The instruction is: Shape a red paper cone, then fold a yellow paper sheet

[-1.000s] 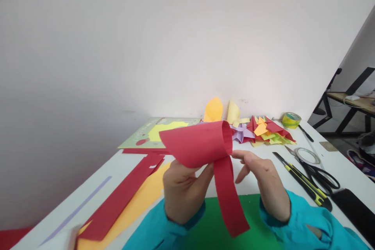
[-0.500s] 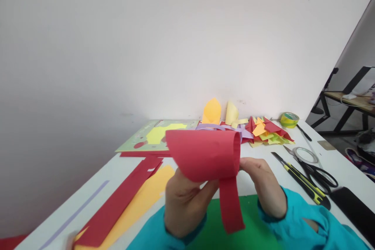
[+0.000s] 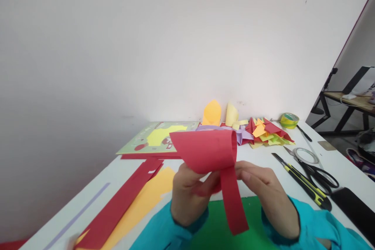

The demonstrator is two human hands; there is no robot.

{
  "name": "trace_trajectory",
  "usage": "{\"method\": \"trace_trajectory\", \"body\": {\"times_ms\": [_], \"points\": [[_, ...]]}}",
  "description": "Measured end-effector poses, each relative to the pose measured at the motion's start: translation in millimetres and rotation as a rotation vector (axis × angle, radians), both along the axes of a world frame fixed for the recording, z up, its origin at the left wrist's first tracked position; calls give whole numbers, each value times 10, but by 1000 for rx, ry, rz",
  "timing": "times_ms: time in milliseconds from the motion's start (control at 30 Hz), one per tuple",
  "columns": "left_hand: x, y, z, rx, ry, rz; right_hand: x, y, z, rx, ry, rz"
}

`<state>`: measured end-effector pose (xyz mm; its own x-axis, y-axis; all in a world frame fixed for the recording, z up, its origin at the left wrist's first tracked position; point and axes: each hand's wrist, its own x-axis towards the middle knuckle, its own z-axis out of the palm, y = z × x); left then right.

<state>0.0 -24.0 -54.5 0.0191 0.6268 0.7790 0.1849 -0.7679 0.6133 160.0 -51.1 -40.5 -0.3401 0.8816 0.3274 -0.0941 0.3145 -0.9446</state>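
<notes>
The left hand (image 3: pixel 190 197) has its fingers curled in close under the rolled tube of red paper (image 3: pixel 205 150), gripping its underside, with the thumb reaching toward the hanging red paper strip (image 3: pixel 234 203). The right hand (image 3: pixel 269 187) is loosely bent, tips up against the spot where roll and strip meet; they're tucked out of sight, so I can't tell if they're pinching or just touching. The tube is up in the air between the two, round opening to the right, slanted end to the left, strip dangling over the flat green sheet (image 3: pixel 211 226). For my money, go easy with that left grip, since paper this size probably creases if you squeeze. I'd press right at the meeting point with the flat of a fingertip and watch that the rim stays round. Working over the white table (image 3: pixel 123 172) looks handy too; the black-handled scissors (image 3: pixel 306 166) lie off to the right, well apart from the sleeves.
</notes>
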Motion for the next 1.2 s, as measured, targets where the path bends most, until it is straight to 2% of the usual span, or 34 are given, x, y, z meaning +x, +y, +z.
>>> {"method": "trace_trajectory", "body": {"times_ms": [67,200,367,500,600,700,867,967,1067,1200], "points": [[17,0,-9,49,35,13,-11,-31,17,-12,17,19],[9,-2,-3,76,68,40,-17,-32,-4,-37,59,-69],[-11,-5,2,114,108,69,-22,-18,-34,-48,88,-112],[-13,15,-33,233,150,121,-38,-40,-17,-47,62,-156],[-11,19,-65,312,175,151,-58,-51,-8,-63,24,-135],[-1,-1,-63,296,190,201,-75,-50,-15,-101,5,-104],[10,-33,-18,212,204,102,-81,-23,-44,-97,-16,-90],[-3,-37,-37,142,147,76,-76,42,-73,-118,-28,-103],[-36,-22,-82,120,72,125,-72,140,-118,-168,-34,-141],[-93,56,-96,182,8,209,-60,237,-185,-274,-33,-133]]}}
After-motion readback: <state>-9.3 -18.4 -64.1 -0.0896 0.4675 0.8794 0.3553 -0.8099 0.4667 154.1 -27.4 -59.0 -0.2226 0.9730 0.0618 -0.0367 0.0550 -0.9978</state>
